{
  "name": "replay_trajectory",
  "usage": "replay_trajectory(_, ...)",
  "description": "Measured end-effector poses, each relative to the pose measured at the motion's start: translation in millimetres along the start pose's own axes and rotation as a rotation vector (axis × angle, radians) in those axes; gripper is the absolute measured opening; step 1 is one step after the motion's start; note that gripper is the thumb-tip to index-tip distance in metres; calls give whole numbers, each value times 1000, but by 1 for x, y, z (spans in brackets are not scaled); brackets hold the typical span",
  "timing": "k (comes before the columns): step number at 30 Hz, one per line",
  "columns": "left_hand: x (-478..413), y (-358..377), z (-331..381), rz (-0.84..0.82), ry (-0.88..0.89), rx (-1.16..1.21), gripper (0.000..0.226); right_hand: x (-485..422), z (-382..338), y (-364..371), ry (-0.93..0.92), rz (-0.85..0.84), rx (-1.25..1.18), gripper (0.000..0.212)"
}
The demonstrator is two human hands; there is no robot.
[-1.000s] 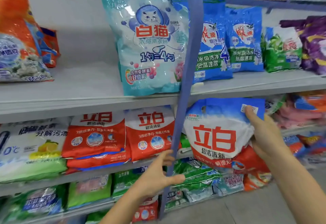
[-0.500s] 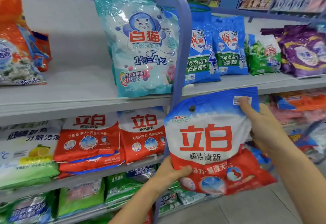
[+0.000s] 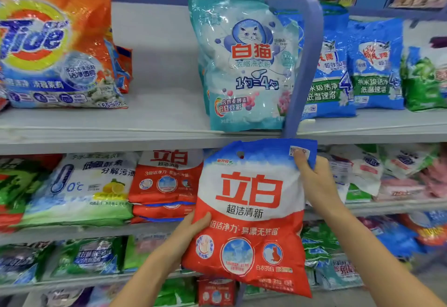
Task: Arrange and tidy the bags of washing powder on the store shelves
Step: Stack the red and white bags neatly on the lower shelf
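- While the large red, white and blue plastic bag of washing powder [image 3: 251, 210] is held up in front of the shelving, it rests on no shelf. It hangs near the camera, roughly upright, with its top edge just under the lip of the grey upper shelf [image 3: 157, 123], across the foot of the blue metal upright [image 3: 304, 64].
- Left hand [image 3: 193, 228]: grips the bag's lower left edge, thumb curled over the front. The fingers go behind the bag, out of sight.
- Right hand [image 3: 314, 181]: pinches the top right corner, thumb pressed on the front by a small white label, fingers folded behind.
- Progress, as judged: this bag is lifted but not yet placed. A stack of matching red and white bags [image 3: 167, 181] lies flat on the middle shelf just to its left. That looks the likely home, though I cannot be sure.
- Looks in order: the teal cat-print pouch [image 3: 244, 64] and the blue and green bags [image 3: 375, 64] stand upright on the upper shelf.
- Looks undone: the white and pink bags [image 3: 387, 173] to the right on the middle shelf lie tilted and jumbled. The lower rows are uneven too.
- Bag's look: glossy film, plump and full, creased at the pinched corner. It has a punched hole near the top, big red characters on a white band, and three round pictures on the red lower half.
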State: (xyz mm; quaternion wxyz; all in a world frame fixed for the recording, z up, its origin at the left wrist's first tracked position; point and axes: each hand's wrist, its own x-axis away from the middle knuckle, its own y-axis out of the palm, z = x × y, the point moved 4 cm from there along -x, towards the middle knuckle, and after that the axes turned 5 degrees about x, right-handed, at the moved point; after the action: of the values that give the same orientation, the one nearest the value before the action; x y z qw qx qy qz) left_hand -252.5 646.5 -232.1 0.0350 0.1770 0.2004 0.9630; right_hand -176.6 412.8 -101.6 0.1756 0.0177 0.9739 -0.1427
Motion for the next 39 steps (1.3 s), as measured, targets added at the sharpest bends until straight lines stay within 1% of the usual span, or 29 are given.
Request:
replay_trajectory(2,8,-15,-1,49,43,108,87,2,15,24,95,-43,-52,48)
replay_trajectory(3,13,-22,-1,66,56,119,90,1,24,36,146,-59,-98,49)
replay_trajectory(4,18,-30,-2,91,69,114,85,-1,34,47,203,-67,-142,50)
replay_trajectory(5,22,-38,-2,123,79,118,75,-1,43,58,292,-91,-193,52)
replay_trajectory(6,26,-47,-2,160,83,129,65,2,52,71,405,-151,-265,57)
replay_trajectory(8,33,-67,-2,240,94,162,53,18,64,103,598,-394,-458,66)
replay_trajectory(9,35,-77,-1,276,101,189,48,30,69,119,639,-532,-481,70)
replay_trajectory(10,38,-85,2,309,107,210,44,42,74,132,646,-642,-442,75)
replay_trajectory(11,40,-93,6,342,117,220,39,53,81,144,646,-709,-380,77)
replay_trajectory(12,41,-102,10,377,122,211,35,60,89,154,643,-719,-316,72)
replay_trajectory(13,40,-110,15,407,122,186,32,63,95,163,625,-695,-278,63)
replay_trajectory(16,29,-129,30,486,100,89,26,55,103,186,612,-575,-261,32)
replay_trajectory(18,16,-142,45,549,86,44,24,38,104,198,582,-466,-210,17)
replay_trajectory(19,8,-149,55,588,87,31,24,26,103,203,558,-412,-184,13)
replay_trajectory(22,-23,-170,91,698,86,-77,29,-18,98,218,496,-308,-100,22)
replay_trajectory(24,-47,-179,115,700,95,-81,27,-48,93,227,480,-239,-36,30)
replay_trajectory(25,-60,-186,124,687,113,-67,24,-62,93,230,454,-207,28,31)
replay_trajectory(26,-70,-195,129,703,118,-103,23,-73,94,234,419,-199,116,33)
replay_trajectory(27,-76,-205,131,723,100,-208,22,-80,94,236,373,-226,228,35)
replay_trajectory(28,-76,-210,129,751,62,-404,17,-80,95,238,332,-243,326,36)
replay_trajectory(29,-74,-211,125,773,78,-608,17,-76,97,241,299,-255,394,36)
replay_trajectory(30,-70,-204,121,779,168,-792,25,-66,99,243,255,-262,437,35)
replay_trajectory(31,-66,-193,115,746,309,-930,33,-53,100,247,192,-267,471,37)
replay_trajectory(32,-61,-179,108,696,396,-1025,41,-39,101,252,113,-256,497,43)
replay_trajectory(33,-58,-167,102,654,435,-1101,49,-26,101,256,19,-239,550,49)
replay_trajectory(35,-55,-160,91,601,447,-1232,58,-9,104,262,-139,-220,711,55)
replay_trajectory(37,-54,-164,87,592,427,-1294,67,-2,110,266,-175,-251,804,56)
replay_trajectory(39,-55,-168,86,596,405,-1331,73,-2,114,267,-166,-276,836,57)
